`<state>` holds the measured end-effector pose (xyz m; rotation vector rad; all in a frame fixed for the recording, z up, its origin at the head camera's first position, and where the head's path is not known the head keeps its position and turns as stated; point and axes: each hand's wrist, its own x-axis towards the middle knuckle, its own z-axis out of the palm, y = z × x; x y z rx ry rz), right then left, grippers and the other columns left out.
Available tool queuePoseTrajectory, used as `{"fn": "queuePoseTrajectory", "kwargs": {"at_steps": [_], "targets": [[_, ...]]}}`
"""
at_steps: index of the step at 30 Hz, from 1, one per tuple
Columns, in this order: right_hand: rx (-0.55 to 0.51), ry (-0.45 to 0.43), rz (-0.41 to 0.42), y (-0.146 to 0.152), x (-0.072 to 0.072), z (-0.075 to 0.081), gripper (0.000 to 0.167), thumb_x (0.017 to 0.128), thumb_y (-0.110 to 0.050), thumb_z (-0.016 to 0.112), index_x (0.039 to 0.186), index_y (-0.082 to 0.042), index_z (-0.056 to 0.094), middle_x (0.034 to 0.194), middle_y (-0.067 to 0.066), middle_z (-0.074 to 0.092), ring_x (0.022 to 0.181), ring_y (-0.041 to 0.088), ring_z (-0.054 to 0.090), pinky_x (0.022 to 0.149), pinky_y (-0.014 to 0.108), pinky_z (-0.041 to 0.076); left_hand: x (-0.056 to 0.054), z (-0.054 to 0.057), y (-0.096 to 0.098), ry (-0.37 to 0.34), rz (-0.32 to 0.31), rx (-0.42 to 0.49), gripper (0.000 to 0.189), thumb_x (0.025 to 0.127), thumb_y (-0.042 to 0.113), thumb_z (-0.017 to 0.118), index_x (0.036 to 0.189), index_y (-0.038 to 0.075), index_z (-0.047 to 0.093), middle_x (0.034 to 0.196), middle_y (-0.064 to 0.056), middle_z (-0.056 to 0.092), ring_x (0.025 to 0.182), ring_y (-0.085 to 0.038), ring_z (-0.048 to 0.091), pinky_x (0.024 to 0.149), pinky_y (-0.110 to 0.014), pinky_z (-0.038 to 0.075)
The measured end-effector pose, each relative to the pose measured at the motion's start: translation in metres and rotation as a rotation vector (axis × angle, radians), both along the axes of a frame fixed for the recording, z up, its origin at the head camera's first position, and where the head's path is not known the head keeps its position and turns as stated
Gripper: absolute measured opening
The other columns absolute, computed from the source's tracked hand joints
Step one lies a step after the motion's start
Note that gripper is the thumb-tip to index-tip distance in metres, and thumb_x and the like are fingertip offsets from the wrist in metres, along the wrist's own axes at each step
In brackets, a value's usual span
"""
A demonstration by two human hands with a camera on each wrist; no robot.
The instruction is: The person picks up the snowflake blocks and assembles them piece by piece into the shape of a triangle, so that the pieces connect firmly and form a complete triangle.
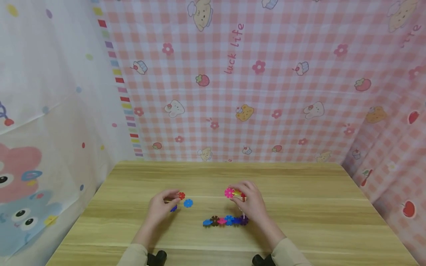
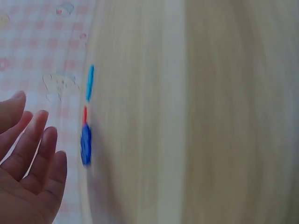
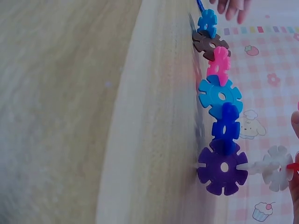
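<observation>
My right hand grips one end of a chain of notched plastic discs, near a pink disc and a yellow disc. In the right wrist view, white discs join that end to a purple disc. From there the chain runs on through blue, pink, light blue and brown discs. My left hand has its fingers spread and relaxed, with nothing between them in the left wrist view. Close by its fingertips lie a red disc, a light blue disc and a dark blue disc.
The wooden table reaches back to a pink checked cloth. A white patterned cloth hangs on the left. Black wrist mounts show below both forearms.
</observation>
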<state>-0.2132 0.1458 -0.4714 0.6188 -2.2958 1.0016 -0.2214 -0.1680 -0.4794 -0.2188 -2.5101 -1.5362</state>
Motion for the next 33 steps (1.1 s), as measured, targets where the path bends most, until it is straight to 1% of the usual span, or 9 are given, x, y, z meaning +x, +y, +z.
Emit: {"fn": "queuePoseTrajectory", "kwargs": {"at_steps": [3,6,10,15,18,23,27,33], "targets": [[0.001,-0.002,-0.001,0.001,0.000,0.000,0.040,0.071,-0.003,0.088,0.108,-0.012,0.074,0.103,0.000,0.065,0.098,0.018,0.057,0.079,0.036,0.051,-0.001,-0.001,-0.010,-0.028,-0.005,-0.031,0.028,0.085,-0.004,0.074,0.112,-0.006,0.069,0.099,-0.015,0.072,0.093,-0.029,0.067,0.083,-0.032,0.056],[0.002,-0.007,-0.003,0.001,0.000,0.000,0.040,0.072,-0.002,0.087,0.108,-0.012,0.074,0.103,-0.001,0.065,0.097,0.018,0.057,0.076,0.034,0.051,-0.001,-0.002,-0.019,-0.071,-0.008,-0.050,0.031,0.084,-0.003,0.075,0.114,-0.004,0.069,0.103,-0.015,0.070,0.096,-0.030,0.066,0.086,-0.037,0.056],[0.003,-0.012,-0.006,0.001,0.001,0.001,0.040,0.072,-0.003,0.087,0.108,-0.013,0.074,0.103,0.000,0.065,0.096,0.017,0.057,0.075,0.033,0.050,-0.002,-0.004,-0.027,-0.126,-0.004,-0.058,0.034,0.082,0.000,0.078,0.115,-0.002,0.070,0.104,-0.013,0.069,0.097,-0.029,0.065,0.087,-0.038,0.055],[0.002,-0.011,-0.006,0.001,0.001,0.001,0.039,0.073,-0.003,0.087,0.108,-0.013,0.074,0.103,-0.001,0.065,0.096,0.017,0.057,0.074,0.033,0.050,-0.002,-0.006,-0.032,-0.157,-0.013,-0.067,0.035,0.080,0.002,0.080,0.114,-0.001,0.071,0.106,-0.013,0.070,0.100,-0.029,0.064,0.090,-0.041,0.052],[-0.001,-0.011,-0.006,0.001,0.001,0.001,0.038,0.073,-0.003,0.087,0.108,-0.013,0.074,0.102,-0.001,0.065,0.095,0.017,0.057,0.074,0.032,0.050,-0.002,-0.006,-0.034,-0.168,-0.028,-0.093,0.036,0.079,0.003,0.082,0.114,0.000,0.071,0.107,-0.013,0.070,0.101,-0.029,0.064,0.091,-0.044,0.052],[0.000,-0.007,-0.006,0.001,0.001,0.000,0.039,0.073,-0.003,0.087,0.108,-0.014,0.074,0.101,-0.002,0.064,0.094,0.016,0.056,0.071,0.030,0.050,-0.002,-0.008,-0.036,-0.158,-0.049,-0.157,0.039,0.077,0.005,0.084,0.113,0.004,0.073,0.107,-0.011,0.069,0.100,-0.028,0.062,0.089,-0.044,0.050],[0.006,0.001,-0.003,0.001,0.001,0.000,0.039,0.074,-0.004,0.087,0.109,-0.014,0.073,0.102,-0.002,0.064,0.094,0.015,0.056,0.073,0.031,0.050,-0.003,-0.009,-0.037,-0.144,-0.072,-0.177,0.038,0.076,0.004,0.084,0.112,0.005,0.073,0.107,-0.011,0.067,0.100,-0.028,0.061,0.087,-0.043,0.050],[0.006,0.004,0.001,0.001,0.001,0.001,0.038,0.075,-0.005,0.086,0.109,-0.014,0.073,0.103,-0.002,0.065,0.095,0.016,0.057,0.074,0.032,0.051,-0.004,-0.013,-0.037,-0.089,-0.095,-0.205,0.035,0.073,0.000,0.085,0.106,0.004,0.075,0.102,-0.009,0.066,0.097,-0.027,0.061,0.087,-0.042,0.050]]}}
